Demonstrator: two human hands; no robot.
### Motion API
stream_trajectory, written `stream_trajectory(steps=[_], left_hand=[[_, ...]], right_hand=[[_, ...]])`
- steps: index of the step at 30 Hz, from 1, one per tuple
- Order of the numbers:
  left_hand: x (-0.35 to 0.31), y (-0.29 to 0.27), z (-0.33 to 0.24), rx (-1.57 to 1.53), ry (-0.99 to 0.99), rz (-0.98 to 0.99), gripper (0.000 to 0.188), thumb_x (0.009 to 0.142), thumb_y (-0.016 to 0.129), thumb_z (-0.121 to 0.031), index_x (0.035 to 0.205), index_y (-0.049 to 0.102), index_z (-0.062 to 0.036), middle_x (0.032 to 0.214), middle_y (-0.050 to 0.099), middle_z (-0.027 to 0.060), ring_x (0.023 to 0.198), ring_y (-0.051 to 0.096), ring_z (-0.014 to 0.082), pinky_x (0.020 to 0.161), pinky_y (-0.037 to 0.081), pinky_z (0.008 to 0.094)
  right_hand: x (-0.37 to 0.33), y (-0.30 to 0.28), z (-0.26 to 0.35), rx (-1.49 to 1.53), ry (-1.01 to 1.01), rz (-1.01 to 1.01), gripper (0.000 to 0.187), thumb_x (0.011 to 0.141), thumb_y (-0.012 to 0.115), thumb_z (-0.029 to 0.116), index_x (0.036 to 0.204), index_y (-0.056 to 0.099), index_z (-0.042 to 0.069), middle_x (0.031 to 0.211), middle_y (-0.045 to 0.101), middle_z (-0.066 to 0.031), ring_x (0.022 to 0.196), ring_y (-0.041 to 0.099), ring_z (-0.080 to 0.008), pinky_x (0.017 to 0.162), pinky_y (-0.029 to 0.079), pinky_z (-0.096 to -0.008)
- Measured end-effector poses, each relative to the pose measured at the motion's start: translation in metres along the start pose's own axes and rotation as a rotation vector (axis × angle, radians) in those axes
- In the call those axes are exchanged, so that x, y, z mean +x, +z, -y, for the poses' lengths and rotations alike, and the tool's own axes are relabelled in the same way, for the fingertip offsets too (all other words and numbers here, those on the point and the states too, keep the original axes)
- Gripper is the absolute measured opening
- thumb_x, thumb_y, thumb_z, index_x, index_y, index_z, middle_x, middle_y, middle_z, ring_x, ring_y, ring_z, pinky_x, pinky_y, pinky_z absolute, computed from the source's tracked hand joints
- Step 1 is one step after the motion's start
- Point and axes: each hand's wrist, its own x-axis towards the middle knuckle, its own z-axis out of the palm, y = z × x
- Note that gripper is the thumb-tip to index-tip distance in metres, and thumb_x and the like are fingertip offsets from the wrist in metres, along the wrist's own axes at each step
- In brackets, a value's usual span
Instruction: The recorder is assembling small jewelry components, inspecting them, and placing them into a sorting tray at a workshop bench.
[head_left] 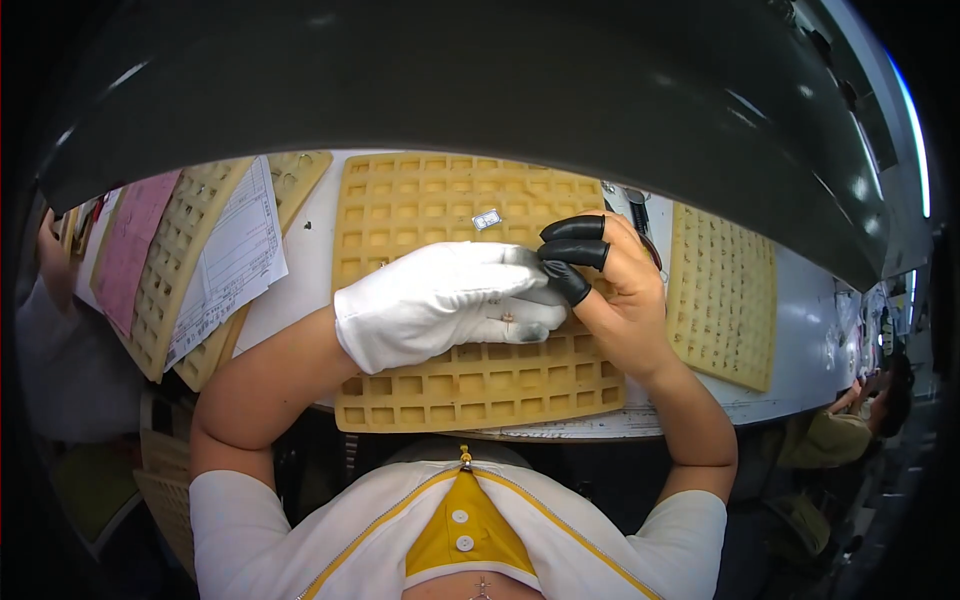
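Note:
My left hand (440,300), in a white glove with grey-smudged fingertips, is closed above the middle of a yellow tray (485,412) with rows of square pockets. My right hand (625,290) wears black finger cots on its thumb and two fingers. Its fingers pinch together and meet the left fingertips. Whatever lies between the two hands is hidden or too small to name. A tiny brownish speck (507,317) shows by the lower gloved fingers. Just beyond the hands, a small white printed packet (486,219) rests on the tray.
At the right lies another tray (722,300) with small pieces in its pockets. Stacked trays (185,270), a printed sheet (235,265) and a pink sheet (138,250) lie at the left. A dark hood (450,80) overhangs the table. Other people sit at both sides.

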Motion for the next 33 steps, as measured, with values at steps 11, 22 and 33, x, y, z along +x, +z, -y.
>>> stream_trajectory(steps=[11, 22, 33], left_hand=[[-0.001, 0.011, -0.002, 0.164, -0.017, -0.160, 0.025, 0.091, 0.056, -0.014, 0.105, 0.058, 0.0066, 0.091, 0.066, 0.0158, 0.079, 0.066, 0.0214, 0.072, 0.055, 0.0312], [-0.001, 0.013, -0.003, 0.193, -0.036, -0.207, 0.026, 0.091, 0.057, -0.017, 0.100, 0.060, 0.0068, 0.089, 0.066, 0.0180, 0.079, 0.066, 0.0239, 0.071, 0.056, 0.0335], [-0.001, 0.014, -0.003, 0.177, -0.078, -0.187, 0.027, 0.091, 0.056, -0.017, 0.102, 0.059, 0.0069, 0.092, 0.066, 0.0174, 0.078, 0.067, 0.0234, 0.070, 0.056, 0.0309]], right_hand=[[-0.012, 0.008, 0.006, 0.312, 0.238, 0.007, 0.016, 0.077, 0.058, -0.006, 0.091, 0.065, -0.004, 0.089, 0.062, -0.0104, 0.081, 0.059, -0.0186, 0.070, 0.047, -0.0276], [-0.016, 0.007, 0.005, 0.434, 0.315, 0.042, 0.022, 0.077, 0.049, -0.008, 0.094, 0.063, -0.006, 0.094, 0.060, -0.0110, 0.083, 0.058, -0.0153, 0.071, 0.046, -0.0257], [-0.017, 0.004, 0.006, 0.581, 0.431, 0.071, 0.022, 0.082, 0.049, -0.007, 0.099, 0.064, -0.005, 0.098, 0.059, -0.0087, 0.089, 0.057, -0.0136, 0.079, 0.046, -0.0255]])
